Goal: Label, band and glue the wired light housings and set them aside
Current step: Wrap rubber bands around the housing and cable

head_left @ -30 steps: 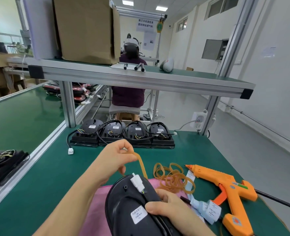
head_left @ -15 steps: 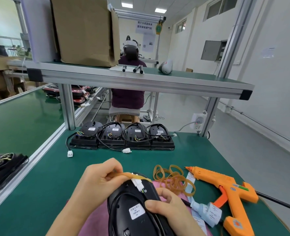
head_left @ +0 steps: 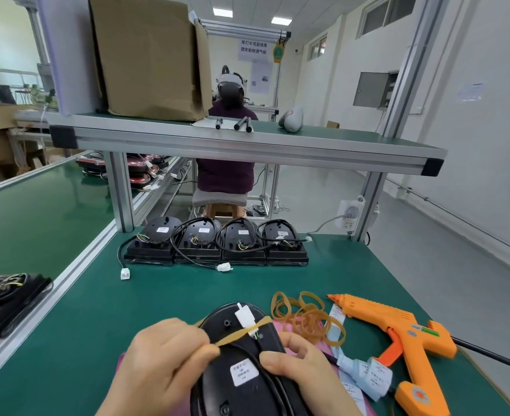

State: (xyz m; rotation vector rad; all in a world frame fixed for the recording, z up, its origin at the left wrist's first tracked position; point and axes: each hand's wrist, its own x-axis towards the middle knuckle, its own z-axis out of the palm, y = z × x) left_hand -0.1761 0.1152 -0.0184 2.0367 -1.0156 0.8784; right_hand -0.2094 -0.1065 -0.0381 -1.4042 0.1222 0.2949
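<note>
Pinching a tan rubber band (head_left: 241, 333) in the left hand (head_left: 163, 361), lower middle of the frame, fingers curled tight on it, and holding it taut crosswise over the far end of a black light housing (head_left: 232, 397). Gripping that housing with the right hand (head_left: 304, 370), thumb flat beside the white label (head_left: 244, 372), fingers curled round the right edge. Lying on a pink mat (head_left: 282, 325) at the bottom centre, long axis running from the bottom edge upward, rounded end pointing up the frame toward the back of the green table (head_left: 97, 325). Crossed by the band just below a white plug (head_left: 244, 315) resting on that far end, with a black cable running down the right side. Just right of it, a loose heap of rubber bands (head_left: 307, 316); further right, an orange glue gun (head_left: 397, 331), nozzle pointing to the upper left, with a strip of labels (head_left: 370, 376) beside its handle. Across the middle of the frame, a row of four more housings (head_left: 217, 244) side by side, cables looped over them.
</note>
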